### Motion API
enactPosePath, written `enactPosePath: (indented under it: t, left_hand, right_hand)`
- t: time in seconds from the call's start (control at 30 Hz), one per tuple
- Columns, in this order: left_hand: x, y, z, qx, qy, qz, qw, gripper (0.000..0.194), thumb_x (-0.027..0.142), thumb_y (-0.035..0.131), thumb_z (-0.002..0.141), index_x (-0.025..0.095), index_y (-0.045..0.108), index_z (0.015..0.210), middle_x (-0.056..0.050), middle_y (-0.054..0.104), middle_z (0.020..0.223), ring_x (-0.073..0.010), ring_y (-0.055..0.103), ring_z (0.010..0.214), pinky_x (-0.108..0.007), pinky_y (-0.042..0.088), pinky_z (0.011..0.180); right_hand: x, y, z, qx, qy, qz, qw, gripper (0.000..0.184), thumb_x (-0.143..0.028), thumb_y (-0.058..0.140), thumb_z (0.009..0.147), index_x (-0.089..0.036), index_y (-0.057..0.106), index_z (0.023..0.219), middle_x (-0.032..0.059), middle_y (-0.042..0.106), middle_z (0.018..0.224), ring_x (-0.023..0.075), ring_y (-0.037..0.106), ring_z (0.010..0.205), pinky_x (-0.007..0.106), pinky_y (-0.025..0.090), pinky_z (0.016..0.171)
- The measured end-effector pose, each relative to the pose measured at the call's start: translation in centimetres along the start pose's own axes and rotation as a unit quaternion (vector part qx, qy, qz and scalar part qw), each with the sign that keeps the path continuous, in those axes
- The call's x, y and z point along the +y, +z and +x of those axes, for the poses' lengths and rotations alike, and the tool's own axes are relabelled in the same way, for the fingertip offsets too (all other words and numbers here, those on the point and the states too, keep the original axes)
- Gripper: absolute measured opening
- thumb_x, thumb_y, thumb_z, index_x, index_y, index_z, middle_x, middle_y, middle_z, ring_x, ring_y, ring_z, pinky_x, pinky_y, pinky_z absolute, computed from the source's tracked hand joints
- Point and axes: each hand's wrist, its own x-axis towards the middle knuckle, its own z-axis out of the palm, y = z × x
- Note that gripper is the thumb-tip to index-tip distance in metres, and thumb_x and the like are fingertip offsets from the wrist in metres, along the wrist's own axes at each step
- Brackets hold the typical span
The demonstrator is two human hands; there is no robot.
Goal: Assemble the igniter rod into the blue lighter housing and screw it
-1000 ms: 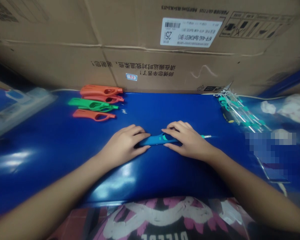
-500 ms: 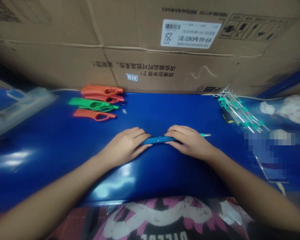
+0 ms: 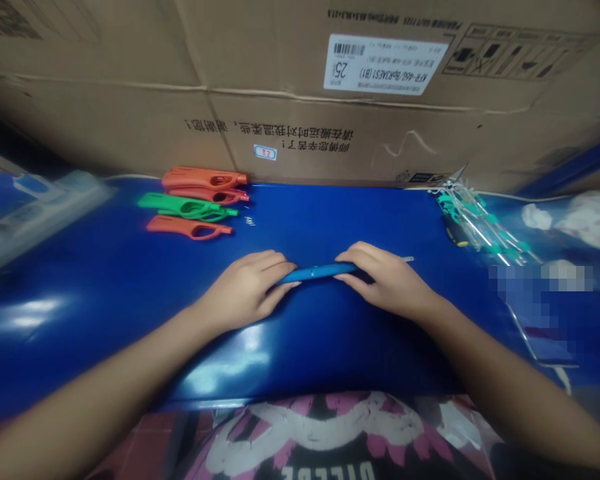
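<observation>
A long blue plastic lighter body [image 3: 316, 272] with a thin metal tip pointing right lies across the middle of the blue table [image 3: 330, 220]. My left hand [image 3: 247, 290] is closed on its left end. My right hand [image 3: 386, 280] is closed over its right part, and the metal tip pokes out past the knuckles. The piece is held edge-up, just above the surface.
Three orange shells [image 3: 205, 180] and a green one [image 3: 185, 207] lie at the back left. A bundle of metal rods with teal parts [image 3: 473, 223] lies at the back right. A big cardboard box [image 3: 300, 87] walls off the back. A clear plastic bag [image 3: 35, 207] sits far left.
The blue lighter body has turned from lying flat to edge-up between my hands, and its teal part is no longer visible. Both hands stayed in about the same place.
</observation>
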Motion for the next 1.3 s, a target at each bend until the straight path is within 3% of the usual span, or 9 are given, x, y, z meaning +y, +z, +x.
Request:
enactPosePath:
  t: [0.23, 0.4, 0.47, 0.57, 0.63, 0.67, 0.87, 1.03, 1.3]
  left_hand:
    - [-0.2, -0.4, 0.0, -0.024, 0.006, -0.004, 1.0, 0.03, 0.031, 0.044, 0.103, 0.012, 0.065, 0.116, -0.011, 0.067, 0.095, -0.022, 0.062, 0.088, -0.035, 0.051, 0.08]
    - [0.7, -0.3, 0.0, -0.023, -0.076, -0.124, 0.989, 0.033, 0.036, 0.046, 0.102, 0.018, 0.062, 0.125, -0.008, 0.068, 0.102, -0.0203, 0.064, 0.093, -0.033, 0.051, 0.085]
    - [1.2, 0.2, 0.1, -0.014, -0.151, -0.234, 0.96, 0.036, 0.039, 0.046, 0.102, 0.02, 0.06, 0.129, -0.003, 0.068, 0.087, -0.0165, 0.064, 0.079, -0.028, 0.052, 0.075]
    - [1.8, 1.0, 0.4, -0.012, -0.268, -0.417, 0.869, 0.043, 0.043, 0.045, 0.101, 0.014, 0.057, 0.131, 0.003, 0.058, 0.063, -0.0124, 0.057, 0.055, -0.023, 0.047, 0.053]
    - [2.1, 1.4, 0.6, -0.008, -0.298, -0.487, 0.821, 0.047, 0.045, 0.044, 0.101, 0.011, 0.055, 0.131, 0.001, 0.059, 0.064, -0.0126, 0.057, 0.053, -0.023, 0.048, 0.05]
    - [2.1, 1.4, 0.6, -0.003, -0.297, -0.49, 0.82, 0.046, 0.045, 0.045, 0.1, 0.011, 0.056, 0.13, 0.0, 0.062, 0.067, -0.0129, 0.059, 0.054, -0.024, 0.05, 0.051]
    - [1.8, 0.8, -0.2, 0.052, -0.082, -0.196, 0.976, 0.03, 0.033, 0.063, 0.095, 0.021, 0.066, 0.123, -0.005, 0.072, 0.106, -0.0158, 0.067, 0.09, -0.027, 0.054, 0.083]
    - [1.3, 1.0, -0.7, 0.029, -0.004, -0.143, 0.989, 0.034, 0.029, 0.059, 0.098, 0.021, 0.062, 0.131, -0.004, 0.071, 0.104, -0.0131, 0.067, 0.087, -0.024, 0.053, 0.082]
    - [1.1, 1.0, -0.4, 0.0, -0.003, -0.158, 0.987, 0.033, 0.027, 0.056, 0.1, 0.022, 0.062, 0.131, -0.006, 0.072, 0.108, -0.0155, 0.068, 0.091, -0.026, 0.054, 0.083]
  right_hand:
    - [0.5, 0.1, -0.2, 0.008, -0.02, -0.033, 0.999, 0.018, -0.038, 0.056, 0.098, -0.02, 0.06, 0.097, 0.0077, 0.07, 0.096, 0.0229, 0.065, 0.088, 0.036, 0.049, 0.079]
    - [0.4, 0.1, 0.0, 0.021, -0.009, -0.038, 0.999, 0.018, -0.034, 0.052, 0.1, -0.019, 0.061, 0.101, 0.0067, 0.071, 0.1, 0.0218, 0.066, 0.091, 0.037, 0.047, 0.082]
    - [0.3, 0.1, 0.1, 0.011, -0.03, -0.042, 0.999, 0.023, -0.037, 0.051, 0.101, -0.019, 0.061, 0.11, 0.008, 0.071, 0.106, 0.0227, 0.065, 0.099, 0.038, 0.047, 0.087]
    - [-0.2, 0.4, 0.1, -0.006, -0.078, -0.05, 0.996, 0.04, -0.047, 0.055, 0.098, -0.018, 0.058, 0.126, 0.0103, 0.068, 0.118, 0.0244, 0.063, 0.11, 0.038, 0.049, 0.09]
    - [-0.5, 0.7, 0.0, 0.001, -0.096, -0.062, 0.993, 0.045, -0.048, 0.056, 0.097, -0.018, 0.058, 0.131, 0.0108, 0.068, 0.119, 0.0241, 0.064, 0.108, 0.038, 0.051, 0.088]
    - [-0.6, 0.9, 0.0, 0.01, -0.1, -0.067, 0.993, 0.043, -0.046, 0.055, 0.098, -0.017, 0.059, 0.13, 0.0108, 0.069, 0.117, 0.0236, 0.065, 0.106, 0.037, 0.051, 0.086]
    - [-0.8, 0.8, 0.0, 0.047, -0.101, -0.04, 0.993, 0.031, -0.034, 0.05, 0.101, -0.015, 0.065, 0.122, 0.0099, 0.072, 0.11, 0.021, 0.067, 0.101, 0.035, 0.052, 0.084]
    - [-0.8, 1.0, -0.2, 0.037, -0.122, 0.013, 0.992, 0.026, -0.03, 0.052, 0.101, -0.018, 0.065, 0.12, 0.0072, 0.072, 0.112, 0.019, 0.067, 0.102, 0.034, 0.05, 0.086]
    - [-1.0, 1.1, -0.1, 0.015, -0.104, -0.011, 0.994, 0.025, -0.033, 0.052, 0.101, -0.021, 0.067, 0.117, 0.0027, 0.074, 0.11, 0.0174, 0.068, 0.096, 0.032, 0.046, 0.081]
